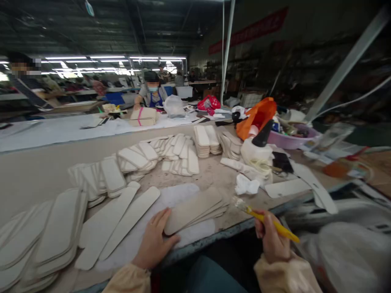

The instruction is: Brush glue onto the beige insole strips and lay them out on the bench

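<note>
Near the front edge of the desk (210, 174), the left hand (155, 241), thumb wide, touches fanned panels (193, 208) (staggered, probably, to bare their margins); the right hand (272, 239) grips a brush (284, 231).

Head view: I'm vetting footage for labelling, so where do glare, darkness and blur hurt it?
In the head view, distant ceiling lights glare white; the right background is very dark; the plastic at lower right looks smeared. Also in the head view, the left hand and yellow-handled brush look slightly soft but recognizable.
</note>
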The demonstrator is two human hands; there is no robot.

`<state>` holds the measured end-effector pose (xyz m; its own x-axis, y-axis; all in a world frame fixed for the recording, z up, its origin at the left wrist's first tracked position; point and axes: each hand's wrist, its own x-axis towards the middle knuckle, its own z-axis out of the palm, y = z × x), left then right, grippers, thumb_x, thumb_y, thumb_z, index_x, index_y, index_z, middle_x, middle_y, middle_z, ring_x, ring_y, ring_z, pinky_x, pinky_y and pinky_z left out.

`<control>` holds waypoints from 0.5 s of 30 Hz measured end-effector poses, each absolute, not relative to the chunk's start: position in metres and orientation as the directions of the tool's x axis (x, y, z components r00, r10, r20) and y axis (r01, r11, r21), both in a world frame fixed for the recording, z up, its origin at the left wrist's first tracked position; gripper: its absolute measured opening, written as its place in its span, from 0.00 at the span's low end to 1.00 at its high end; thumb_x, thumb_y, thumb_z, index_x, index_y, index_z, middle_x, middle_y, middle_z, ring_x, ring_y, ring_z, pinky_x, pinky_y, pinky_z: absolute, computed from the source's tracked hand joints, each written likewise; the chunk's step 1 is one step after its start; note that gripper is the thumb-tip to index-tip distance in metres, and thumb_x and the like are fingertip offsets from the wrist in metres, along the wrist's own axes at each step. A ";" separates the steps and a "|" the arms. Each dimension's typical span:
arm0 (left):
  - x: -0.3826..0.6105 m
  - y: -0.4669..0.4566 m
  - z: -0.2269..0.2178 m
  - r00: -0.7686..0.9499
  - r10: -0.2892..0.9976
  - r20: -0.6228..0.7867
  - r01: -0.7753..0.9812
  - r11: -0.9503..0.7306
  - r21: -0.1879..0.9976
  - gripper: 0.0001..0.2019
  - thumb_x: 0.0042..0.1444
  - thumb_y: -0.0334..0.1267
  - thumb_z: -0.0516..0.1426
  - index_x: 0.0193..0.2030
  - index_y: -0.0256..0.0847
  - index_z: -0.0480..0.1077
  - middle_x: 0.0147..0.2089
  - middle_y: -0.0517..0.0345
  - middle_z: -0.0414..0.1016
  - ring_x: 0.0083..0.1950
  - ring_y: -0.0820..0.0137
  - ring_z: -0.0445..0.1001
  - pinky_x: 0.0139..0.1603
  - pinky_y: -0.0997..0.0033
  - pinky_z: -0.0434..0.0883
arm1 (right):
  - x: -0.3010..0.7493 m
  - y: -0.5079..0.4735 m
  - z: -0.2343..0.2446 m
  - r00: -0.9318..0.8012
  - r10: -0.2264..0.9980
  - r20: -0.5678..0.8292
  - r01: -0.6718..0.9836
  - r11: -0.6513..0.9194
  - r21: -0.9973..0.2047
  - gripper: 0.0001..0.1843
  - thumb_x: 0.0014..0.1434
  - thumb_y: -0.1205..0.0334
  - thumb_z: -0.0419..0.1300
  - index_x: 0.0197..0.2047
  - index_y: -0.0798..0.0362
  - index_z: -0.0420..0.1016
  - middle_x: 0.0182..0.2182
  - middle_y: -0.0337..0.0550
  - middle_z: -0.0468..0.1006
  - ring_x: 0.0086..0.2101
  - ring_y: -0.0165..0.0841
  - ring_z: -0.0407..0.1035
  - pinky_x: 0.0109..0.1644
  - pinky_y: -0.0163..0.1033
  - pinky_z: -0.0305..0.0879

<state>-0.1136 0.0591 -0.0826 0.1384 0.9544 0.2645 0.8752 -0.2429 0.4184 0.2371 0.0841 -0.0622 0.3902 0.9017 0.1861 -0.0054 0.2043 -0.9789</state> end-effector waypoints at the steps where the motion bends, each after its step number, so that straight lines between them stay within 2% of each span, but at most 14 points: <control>1: -0.115 0.060 -0.085 0.146 0.952 0.269 0.885 -0.248 0.395 0.34 0.49 0.48 0.59 0.62 0.41 0.58 0.62 0.46 0.63 0.62 0.55 0.61 0.61 0.48 0.62 | 0.236 0.086 -0.060 0.408 0.895 0.180 -0.010 0.201 -0.979 0.22 0.58 0.44 0.54 0.39 0.56 0.72 0.14 0.33 0.61 0.14 0.24 0.54 0.14 0.29 0.49; 5: -0.124 0.066 -0.098 0.132 0.931 0.340 0.912 -0.249 0.326 0.32 0.49 0.54 0.58 0.59 0.40 0.61 0.59 0.46 0.67 0.58 0.56 0.66 0.58 0.51 0.66 | 0.238 0.091 -0.052 0.453 0.875 0.167 -0.065 0.220 -0.973 0.18 0.59 0.46 0.54 0.36 0.53 0.68 0.14 0.30 0.58 0.14 0.24 0.51 0.14 0.28 0.47; 10: -0.135 0.075 -0.110 0.183 0.899 0.398 0.900 -0.316 0.300 0.33 0.47 0.57 0.57 0.57 0.43 0.63 0.57 0.52 0.70 0.55 0.57 0.70 0.54 0.57 0.70 | 0.254 0.100 -0.046 0.521 0.835 0.177 -0.111 0.272 -0.956 0.16 0.60 0.47 0.53 0.36 0.53 0.67 0.14 0.29 0.58 0.14 0.23 0.50 0.15 0.27 0.47; 13: -0.140 0.076 -0.117 0.211 0.891 0.402 0.900 -0.338 0.277 0.33 0.47 0.57 0.57 0.58 0.44 0.62 0.58 0.53 0.69 0.55 0.57 0.70 0.54 0.57 0.71 | 0.272 0.117 -0.034 0.588 0.781 0.209 -0.031 0.281 -0.959 0.18 0.59 0.45 0.54 0.38 0.54 0.67 0.15 0.30 0.61 0.14 0.23 0.53 0.16 0.28 0.48; 15: -0.144 0.077 -0.122 0.219 0.891 0.398 0.902 -0.340 0.266 0.34 0.47 0.57 0.58 0.59 0.45 0.61 0.59 0.53 0.68 0.56 0.57 0.69 0.54 0.57 0.71 | 0.289 0.134 -0.022 0.618 0.739 0.269 0.119 0.251 -0.961 0.21 0.58 0.43 0.54 0.38 0.55 0.68 0.17 0.31 0.62 0.15 0.24 0.54 0.17 0.30 0.50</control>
